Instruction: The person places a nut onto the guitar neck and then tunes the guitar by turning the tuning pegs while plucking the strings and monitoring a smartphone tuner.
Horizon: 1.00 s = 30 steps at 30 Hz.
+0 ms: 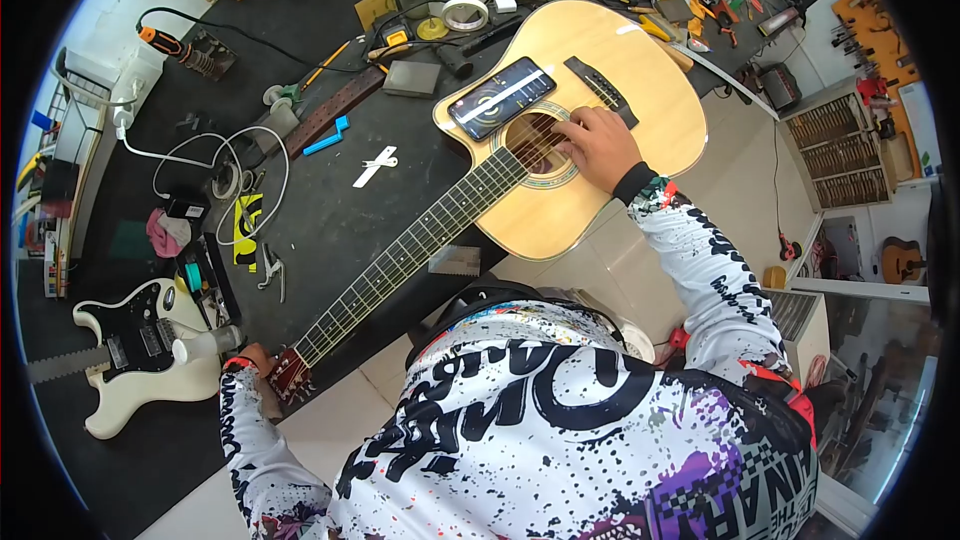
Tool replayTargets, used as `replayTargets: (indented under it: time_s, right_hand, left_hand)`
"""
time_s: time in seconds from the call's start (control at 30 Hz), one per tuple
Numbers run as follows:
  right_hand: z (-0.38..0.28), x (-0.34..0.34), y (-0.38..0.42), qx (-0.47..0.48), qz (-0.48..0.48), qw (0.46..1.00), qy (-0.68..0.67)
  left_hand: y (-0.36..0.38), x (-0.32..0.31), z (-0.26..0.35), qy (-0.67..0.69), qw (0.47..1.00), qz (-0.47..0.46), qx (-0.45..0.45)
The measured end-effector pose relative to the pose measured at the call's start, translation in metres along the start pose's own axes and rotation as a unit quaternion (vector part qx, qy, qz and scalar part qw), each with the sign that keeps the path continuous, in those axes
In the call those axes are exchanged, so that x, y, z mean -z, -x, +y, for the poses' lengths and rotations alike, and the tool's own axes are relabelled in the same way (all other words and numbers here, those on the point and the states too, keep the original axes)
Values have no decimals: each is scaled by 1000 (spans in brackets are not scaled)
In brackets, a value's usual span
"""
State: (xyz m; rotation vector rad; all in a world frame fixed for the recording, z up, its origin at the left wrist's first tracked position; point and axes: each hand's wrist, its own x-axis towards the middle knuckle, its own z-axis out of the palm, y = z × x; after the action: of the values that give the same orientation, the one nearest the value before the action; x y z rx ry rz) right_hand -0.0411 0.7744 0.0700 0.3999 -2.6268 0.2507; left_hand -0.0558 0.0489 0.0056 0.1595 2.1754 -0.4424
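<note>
An acoustic guitar point(640, 75) with a pale wood top lies face up, its body at the upper right and its neck slanting down to the left. My right hand point(598, 145) is over the sound hole, fingers curled and fingertips at the strings point(535, 143); anything pinched between them is too small to see. At the other end, my left hand point(258, 360) is closed at the edge of the reddish headstock point(291, 373). Its fingertips are partly hidden, likely around a tuning peg. A phone point(502, 98) with a dial-like lit screen rests on the guitar top above the sound hole.
The dark workbench point(340, 210) carries a blue string winder point(327, 136), a white key-shaped tool point(376, 167), a capo point(271, 267) and white cables point(285, 175). A white electric guitar point(150, 380) lies at the lower left. Tools crowd the back; another guitar point(903, 262) stands far right.
</note>
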Motion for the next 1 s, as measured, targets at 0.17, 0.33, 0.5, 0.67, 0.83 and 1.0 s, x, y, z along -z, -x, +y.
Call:
replayTargets:
  time_s: [0.17,0.33,0.5,0.67,0.83,1.0]
  right_hand:
    - [-1,1,1,-3,-5,1000,2]
    - [-1,-2,1,-8,8,1000,-1]
    - [0,-3,1,-8,-11,1000,-4]
    - [1,-4,1,-10,-8,1000,-4]
    - [-1,-1,0,-9,-11,1000,-5]
    - [0,-4,1,-13,-9,1000,-7]
  left_hand:
    - [-15,-14,-6,46,994,19,102]
    - [-4,-13,-7,110,988,34,99]
    - [24,-29,-27,373,926,57,-30]
    - [5,-66,-54,465,873,71,-128]
    - [11,-42,-36,304,948,74,-54]
    - [4,-36,-30,121,971,162,-123]
